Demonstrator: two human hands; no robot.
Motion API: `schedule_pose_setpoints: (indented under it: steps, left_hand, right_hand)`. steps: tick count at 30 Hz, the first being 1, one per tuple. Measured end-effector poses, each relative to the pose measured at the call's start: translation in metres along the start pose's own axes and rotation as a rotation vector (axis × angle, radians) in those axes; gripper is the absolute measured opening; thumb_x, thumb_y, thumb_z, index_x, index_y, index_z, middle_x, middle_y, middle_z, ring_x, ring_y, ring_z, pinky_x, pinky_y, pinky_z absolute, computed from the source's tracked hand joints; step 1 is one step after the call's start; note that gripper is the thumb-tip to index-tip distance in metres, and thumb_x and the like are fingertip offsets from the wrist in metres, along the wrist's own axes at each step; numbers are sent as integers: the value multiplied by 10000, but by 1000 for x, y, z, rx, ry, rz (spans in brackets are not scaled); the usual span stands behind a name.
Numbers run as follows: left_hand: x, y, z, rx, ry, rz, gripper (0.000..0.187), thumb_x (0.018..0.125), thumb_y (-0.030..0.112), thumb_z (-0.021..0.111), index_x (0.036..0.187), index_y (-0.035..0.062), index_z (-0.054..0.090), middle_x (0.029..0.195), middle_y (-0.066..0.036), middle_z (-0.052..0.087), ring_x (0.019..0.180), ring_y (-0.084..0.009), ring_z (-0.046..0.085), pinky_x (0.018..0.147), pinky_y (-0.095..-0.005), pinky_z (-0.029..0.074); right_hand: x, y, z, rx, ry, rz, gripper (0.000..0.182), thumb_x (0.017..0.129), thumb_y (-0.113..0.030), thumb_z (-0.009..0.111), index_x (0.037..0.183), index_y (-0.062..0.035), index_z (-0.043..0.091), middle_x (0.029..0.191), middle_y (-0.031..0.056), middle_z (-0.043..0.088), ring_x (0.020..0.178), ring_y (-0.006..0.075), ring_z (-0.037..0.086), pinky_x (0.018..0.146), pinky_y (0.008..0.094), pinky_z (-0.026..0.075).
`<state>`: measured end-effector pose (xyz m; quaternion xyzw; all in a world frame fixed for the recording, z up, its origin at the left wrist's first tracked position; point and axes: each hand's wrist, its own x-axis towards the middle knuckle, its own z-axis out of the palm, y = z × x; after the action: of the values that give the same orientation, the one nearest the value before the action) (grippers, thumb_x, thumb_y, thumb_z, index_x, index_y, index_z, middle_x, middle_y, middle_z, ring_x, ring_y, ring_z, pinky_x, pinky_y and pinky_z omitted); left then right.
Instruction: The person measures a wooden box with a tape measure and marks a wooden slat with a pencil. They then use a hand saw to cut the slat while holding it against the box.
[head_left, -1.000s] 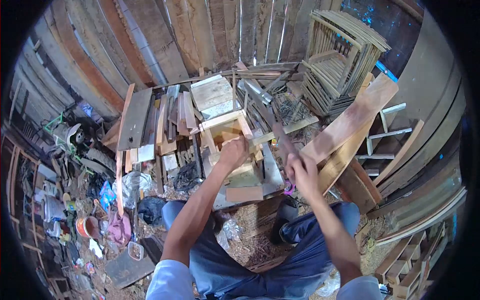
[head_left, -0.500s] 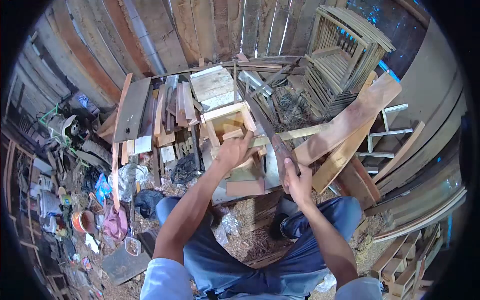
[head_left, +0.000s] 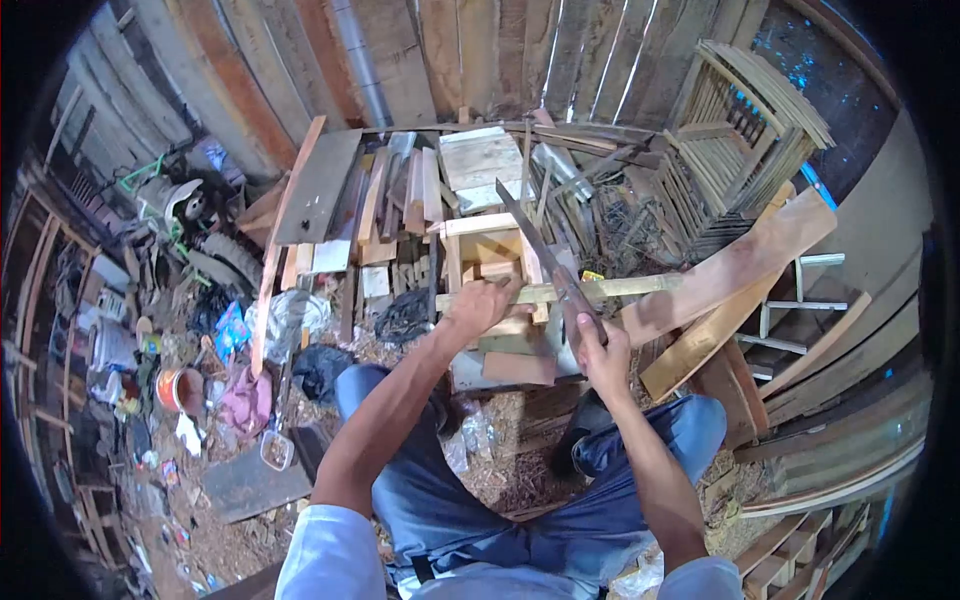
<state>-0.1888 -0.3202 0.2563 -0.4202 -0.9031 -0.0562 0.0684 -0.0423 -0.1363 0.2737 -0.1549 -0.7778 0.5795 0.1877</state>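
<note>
My left hand [head_left: 482,306] is closed over the near end of a narrow wooden strip [head_left: 630,288], holding it down across a small open wooden box frame [head_left: 484,226]. In my right hand [head_left: 603,358] is the handle of a handsaw [head_left: 545,250]; its long dark blade points up and away, tapering to the tip. The blade crosses over the strip just right of my left hand. Below the strip, a short wood block [head_left: 519,368] lies on the pale work surface [head_left: 467,372].
Wide planks [head_left: 735,262] lean at the right, beneath a slatted wooden crate [head_left: 735,140]. Stacked boards [head_left: 320,190] stand at the back left. A motorbike [head_left: 185,215], a bucket [head_left: 181,390] and black plastic bags [head_left: 322,374] sit on the littered floor at the left.
The view has shifted, so the scene sits further right. The saw has swung across, its blade now lying over the strip. My left hand stays on the strip.
</note>
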Motion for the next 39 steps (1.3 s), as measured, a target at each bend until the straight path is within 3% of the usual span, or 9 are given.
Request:
schedule_pose_setpoints:
  steps: [3,6,10,14,18,25,31,34,39]
  left_hand:
    - [-4,0,-6,-59,-75,-9,614,882,615,448,1195,92,522,823,-106,683,708,-314,677,604,-406,538]
    - [-7,6,-10,-97,-9,-21,672,883,653,390,1216,81,507,900,-134,681,699,-278,682,618,-371,549]
    - [-4,9,-16,-257,40,-18,590,945,568,370,1239,75,505,995,-185,668,768,-348,670,691,-446,542]
    - [6,18,-41,-314,-213,-131,562,952,526,382,1239,57,499,988,-252,650,823,-363,662,715,-471,529]
    - [2,11,-12,-230,114,61,556,918,536,447,1243,88,490,773,-166,669,669,-352,658,626,-453,524]
    - [25,10,-10,-97,-148,0,544,871,443,583,1257,75,474,749,-174,663,699,-357,664,643,-450,537]
    - [23,5,-9,-60,-149,-4,374,822,316,644,1061,56,522,712,-168,654,625,-353,654,570,-457,526]
    - [25,2,8,-109,-30,39,300,775,198,645,1022,79,525,707,-145,653,555,-310,640,509,-420,518]
    - [22,14,-16,-168,-44,-21,301,777,141,564,1073,94,538,737,-147,662,571,-316,651,490,-414,519]
  right_hand:
    - [-6,-14,-6,49,-48,129,503,933,-395,578,645,17,573,494,8,473,487,101,434,479,314,352]
    - [-2,-1,-4,-70,-58,-42,462,945,-362,576,642,-14,564,494,-13,466,461,80,436,446,283,343]
    - [-6,-23,-3,201,-88,152,421,953,-332,573,645,-46,551,498,-30,463,451,59,444,421,251,334]
    - [-16,-30,0,34,-43,53,447,953,-334,568,626,-29,552,506,-9,498,447,86,469,435,263,366]
    - [-24,-29,1,45,-102,206,461,951,-337,564,625,-11,564,505,12,509,457,97,455,452,289,356]
    - [-14,-32,7,-177,-20,138,497,925,-383,569,658,36,565,484,43,460,469,141,432,491,362,347]
    - [-19,-28,8,23,0,309,535,921,-430,567,647,27,611,495,75,529,500,176,548,515,353,412]
    - [-15,-32,8,-131,-4,168,514,925,-402,565,654,33,617,526,110,573,508,246,578,532,381,427]
    - [-11,-38,-6,-27,-85,217,432,928,-321,591,689,38,614,513,57,533,496,146,510,503,337,396]
